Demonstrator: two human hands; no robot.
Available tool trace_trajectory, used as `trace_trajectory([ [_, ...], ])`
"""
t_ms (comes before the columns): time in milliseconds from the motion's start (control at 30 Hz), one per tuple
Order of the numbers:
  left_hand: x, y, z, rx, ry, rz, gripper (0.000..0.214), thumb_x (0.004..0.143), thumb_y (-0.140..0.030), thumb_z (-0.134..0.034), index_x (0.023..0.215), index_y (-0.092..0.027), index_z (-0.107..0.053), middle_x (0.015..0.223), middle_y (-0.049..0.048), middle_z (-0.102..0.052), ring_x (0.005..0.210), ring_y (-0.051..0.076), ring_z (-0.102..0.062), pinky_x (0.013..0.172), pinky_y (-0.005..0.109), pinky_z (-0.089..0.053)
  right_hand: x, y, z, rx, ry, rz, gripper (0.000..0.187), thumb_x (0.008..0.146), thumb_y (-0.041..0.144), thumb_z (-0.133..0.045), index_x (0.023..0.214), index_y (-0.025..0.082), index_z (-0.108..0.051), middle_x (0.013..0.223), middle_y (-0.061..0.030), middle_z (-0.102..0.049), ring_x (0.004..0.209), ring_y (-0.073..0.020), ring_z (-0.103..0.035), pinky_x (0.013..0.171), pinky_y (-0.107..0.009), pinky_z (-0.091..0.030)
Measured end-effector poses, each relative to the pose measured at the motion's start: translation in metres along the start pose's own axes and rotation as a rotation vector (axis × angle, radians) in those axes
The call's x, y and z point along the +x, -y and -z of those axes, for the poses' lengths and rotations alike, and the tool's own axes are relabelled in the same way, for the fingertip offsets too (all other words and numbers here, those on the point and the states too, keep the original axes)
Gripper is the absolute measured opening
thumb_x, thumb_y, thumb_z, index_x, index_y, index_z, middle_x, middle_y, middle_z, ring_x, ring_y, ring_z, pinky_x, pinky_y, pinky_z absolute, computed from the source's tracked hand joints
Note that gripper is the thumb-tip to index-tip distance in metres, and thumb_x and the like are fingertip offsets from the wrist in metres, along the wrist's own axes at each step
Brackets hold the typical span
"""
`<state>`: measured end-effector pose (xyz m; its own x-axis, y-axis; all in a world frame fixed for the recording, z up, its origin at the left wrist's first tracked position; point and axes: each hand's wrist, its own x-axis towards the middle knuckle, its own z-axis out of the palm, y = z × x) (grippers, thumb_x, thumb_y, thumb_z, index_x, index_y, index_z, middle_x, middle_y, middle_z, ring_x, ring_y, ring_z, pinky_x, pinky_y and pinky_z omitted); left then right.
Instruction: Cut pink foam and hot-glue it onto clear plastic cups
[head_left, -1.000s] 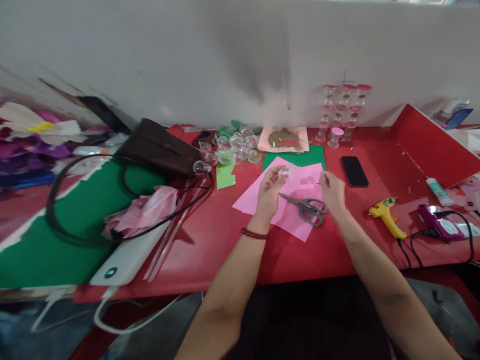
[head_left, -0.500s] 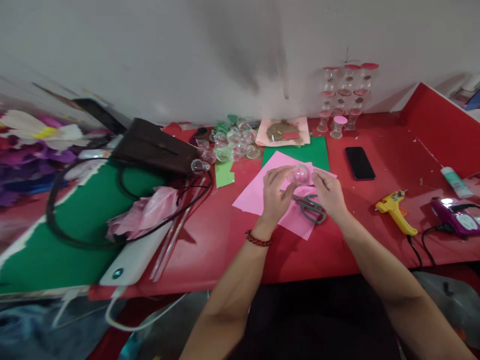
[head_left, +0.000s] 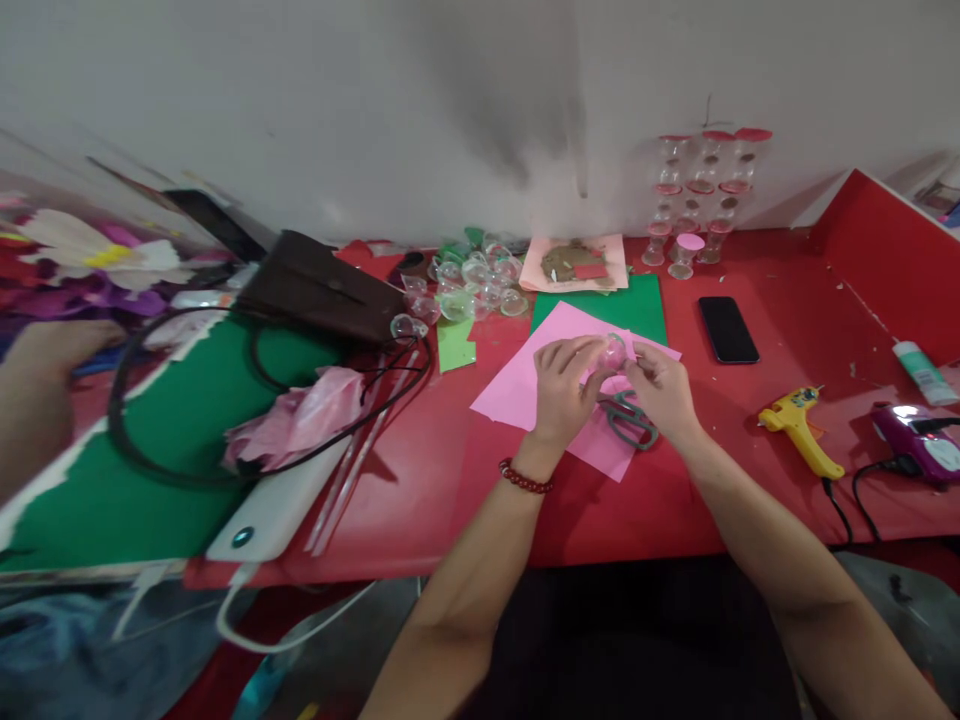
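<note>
My left hand (head_left: 561,388), with a beaded bracelet at the wrist, grips a small clear plastic cup (head_left: 614,352) that looks pink against the paper. Close by on its right, my right hand (head_left: 660,388) has its fingertips pinched on a small bit of pink paper (head_left: 631,349), partly covered by the fingers. Beneath both hands lie pink paper sheets (head_left: 517,375). Grey-handled scissors (head_left: 634,425) rest on these sheets, their blades partly hidden by my left hand.
Behind stand clear cups (head_left: 480,280) in a heap and red-topped hourglass cup stacks (head_left: 701,190). A phone (head_left: 727,330), yellow glue gun (head_left: 804,430) and glue tube (head_left: 924,372) lie right. Leftward are a brown bag (head_left: 322,285), white power bank (head_left: 281,515) and another person's hand (head_left: 56,360).
The view has shifted slightly, moving everything a little rightward. Another person's hand has come in at the far left. My hands keep the cup and paper close together.
</note>
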<state>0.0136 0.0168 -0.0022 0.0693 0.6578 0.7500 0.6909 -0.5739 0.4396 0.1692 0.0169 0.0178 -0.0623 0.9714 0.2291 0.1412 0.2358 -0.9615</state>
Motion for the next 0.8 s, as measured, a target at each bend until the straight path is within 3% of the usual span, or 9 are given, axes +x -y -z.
trace_trajectory([
  [200,-0.003,-0.001,-0.003,0.086,0.03,-0.001,0.036,0.099,-0.046,-0.05,0.116,-0.021,-0.071,0.117,0.0117,-0.074,0.106,0.026,-0.062,0.096,0.043,-0.04,0.003,-0.007,-0.003,0.197,0.053,-0.081,0.026,0.079,0.045,-0.067,0.092,0.023,-0.062,0.083,-0.0004,-0.067,0.078,-0.0183,-0.064,0.068,-0.031,-0.049],
  [300,-0.007,-0.003,-0.005,0.056,0.038,-0.022,0.045,0.101,-0.048,-0.043,0.127,-0.019,-0.066,0.119,0.0152,-0.072,0.106,0.027,-0.063,0.098,0.045,-0.04,0.002,-0.01,-0.006,0.148,0.01,-0.092,0.034,0.073,0.047,-0.077,0.088,0.024,-0.057,0.081,0.0018,-0.062,0.075,-0.0166,-0.059,0.066,-0.03,-0.049],
  [367,-0.008,-0.004,-0.006,-0.045,0.02,0.016,0.052,0.097,-0.054,-0.049,0.134,-0.018,-0.061,0.122,0.0166,-0.071,0.111,0.029,-0.061,0.102,0.047,-0.039,0.002,-0.01,-0.006,0.123,-0.014,-0.095,0.036,0.072,0.047,-0.079,0.086,0.025,-0.055,0.08,0.0024,-0.059,0.076,-0.0167,-0.058,0.065,-0.03,-0.048],
  [433,-0.006,-0.003,-0.005,-0.222,-0.033,0.148,0.069,0.085,-0.06,-0.067,0.14,-0.021,-0.054,0.134,0.0167,-0.064,0.123,0.031,-0.056,0.108,0.048,-0.037,0.003,-0.009,-0.006,0.192,-0.013,-0.114,0.036,0.073,0.047,-0.079,0.089,0.026,-0.056,0.083,0.0019,-0.06,0.079,-0.0177,-0.059,0.067,-0.031,-0.05],
  [533,0.001,0.001,0.002,-0.701,-0.027,0.481,0.093,0.067,-0.063,-0.082,0.146,-0.03,-0.046,0.146,0.0139,-0.055,0.132,0.031,-0.051,0.107,0.046,-0.041,0.005,-0.005,-0.002,0.341,0.031,-0.157,0.038,0.072,0.045,-0.08,0.099,0.027,-0.059,0.097,-0.0004,-0.066,0.089,-0.0195,-0.063,0.078,-0.034,-0.052],
  [600,0.006,0.003,0.008,-1.078,0.111,0.686,0.088,0.066,-0.064,-0.082,0.141,-0.029,-0.052,0.135,0.0129,-0.062,0.121,0.029,-0.06,0.098,0.042,-0.048,0.006,-0.003,-0.001,0.395,0.092,-0.181,0.041,0.071,0.045,-0.081,0.102,0.027,-0.061,0.102,-0.0017,-0.068,0.095,-0.0206,-0.064,0.084,-0.037,-0.052],
  [667,0.009,0.003,0.011,-1.312,0.222,0.811,0.079,0.065,-0.057,-0.086,0.132,-0.024,-0.06,0.12,0.0112,-0.069,0.107,0.026,-0.066,0.09,0.039,-0.052,0.006,-0.001,0.0,0.415,0.145,-0.198,0.041,0.07,0.045,-0.082,0.101,0.027,-0.061,0.101,-0.0019,-0.068,0.095,-0.0208,-0.064,0.087,-0.038,-0.051],
  [800,0.012,-0.002,0.01,-1.39,0.203,0.929,0.063,0.06,-0.025,-0.092,0.119,-0.02,-0.068,0.1,0.0041,-0.075,0.088,0.017,-0.069,0.083,0.028,-0.053,0.004,-0.002,-0.001,0.403,0.142,-0.211,0.041,0.067,0.044,-0.084,0.096,0.025,-0.061,0.096,0.0002,-0.064,0.089,-0.0184,-0.06,0.083,-0.036,-0.052],
])
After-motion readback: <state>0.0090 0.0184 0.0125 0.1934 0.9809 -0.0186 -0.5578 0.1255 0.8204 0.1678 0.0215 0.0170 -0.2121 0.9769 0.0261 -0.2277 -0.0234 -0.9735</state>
